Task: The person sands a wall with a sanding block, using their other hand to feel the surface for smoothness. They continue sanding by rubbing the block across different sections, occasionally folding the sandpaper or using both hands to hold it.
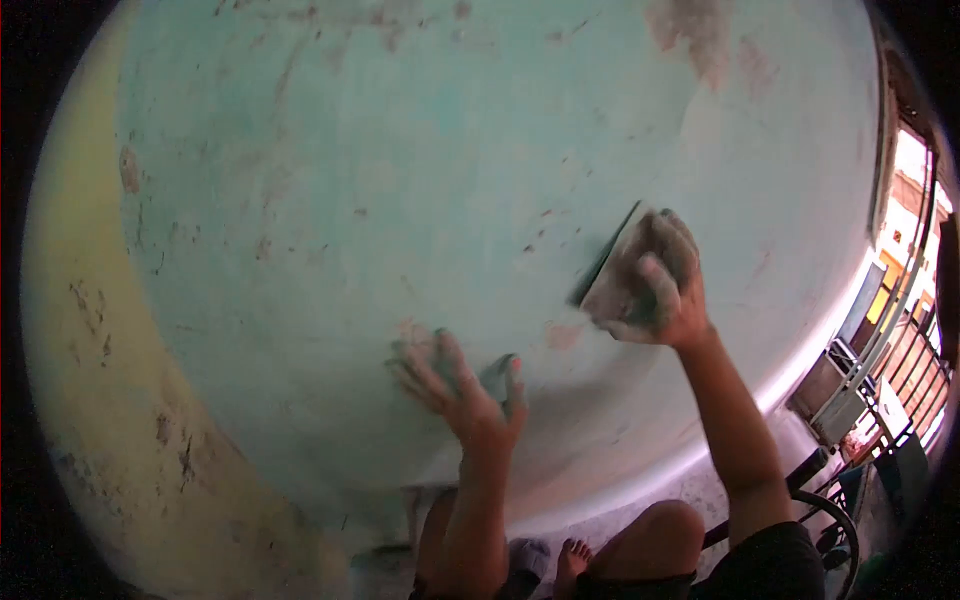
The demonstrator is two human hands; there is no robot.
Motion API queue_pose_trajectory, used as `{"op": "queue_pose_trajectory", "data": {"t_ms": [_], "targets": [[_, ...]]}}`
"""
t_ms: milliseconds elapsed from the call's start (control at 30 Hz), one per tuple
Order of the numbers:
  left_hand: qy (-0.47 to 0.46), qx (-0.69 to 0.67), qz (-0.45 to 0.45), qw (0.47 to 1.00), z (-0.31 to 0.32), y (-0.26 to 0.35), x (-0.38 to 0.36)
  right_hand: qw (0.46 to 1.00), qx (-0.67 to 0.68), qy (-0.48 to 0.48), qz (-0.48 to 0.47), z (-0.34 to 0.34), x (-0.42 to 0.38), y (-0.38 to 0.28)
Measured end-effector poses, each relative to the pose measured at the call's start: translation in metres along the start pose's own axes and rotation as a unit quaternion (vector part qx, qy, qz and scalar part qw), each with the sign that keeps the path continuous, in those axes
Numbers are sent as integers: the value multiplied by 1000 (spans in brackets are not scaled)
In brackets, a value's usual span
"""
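A large pale green wall (370,200) fills most of the head view, with scuffs and bare patches on its paint. My right hand (665,280), dusty and pale, presses a flat, straight-edged sheet (617,270) that looks like sandpaper against the wall. The sheet is tilted, and a dark line runs along its left edge. Lower and to the left, my left hand (465,390) is at the wall with its fingers spread, holding nothing. Its fingertips are slightly blurred.
A yellowish, stained wall (80,330) meets the green one at the left. My bare knee (660,530) and foot show at the bottom. A metal railing (915,370) stands at the right, and a dark curved bar (835,510) is near my right elbow.
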State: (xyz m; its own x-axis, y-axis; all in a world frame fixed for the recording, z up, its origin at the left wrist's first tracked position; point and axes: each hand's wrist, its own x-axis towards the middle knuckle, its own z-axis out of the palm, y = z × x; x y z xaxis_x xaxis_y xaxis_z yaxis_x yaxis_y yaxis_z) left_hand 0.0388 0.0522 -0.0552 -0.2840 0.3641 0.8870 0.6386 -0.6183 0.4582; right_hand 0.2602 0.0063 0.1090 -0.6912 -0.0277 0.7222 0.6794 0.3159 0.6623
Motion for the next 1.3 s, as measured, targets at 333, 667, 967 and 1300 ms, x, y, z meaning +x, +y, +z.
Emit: {"op": "queue_pose_trajectory", "data": {"t_ms": [333, 667, 967, 1300], "targets": [[-10, -6, -11, 1000, -9, 5, 5, 993, -68, -23, 93, 11, -6, -26], [8, 25, -19, 999, -6, 7, 2, 988, 36, 36, 143, 26, 14, -37], [4, 2, -18, 1000, -9, 8, 6, 981, -22, 114, 157, 32, 71, 6], [-3, 9, -16, 1000, -6, 17, 7, 996, -69, 17, 58, 25, 104, 4]]}}
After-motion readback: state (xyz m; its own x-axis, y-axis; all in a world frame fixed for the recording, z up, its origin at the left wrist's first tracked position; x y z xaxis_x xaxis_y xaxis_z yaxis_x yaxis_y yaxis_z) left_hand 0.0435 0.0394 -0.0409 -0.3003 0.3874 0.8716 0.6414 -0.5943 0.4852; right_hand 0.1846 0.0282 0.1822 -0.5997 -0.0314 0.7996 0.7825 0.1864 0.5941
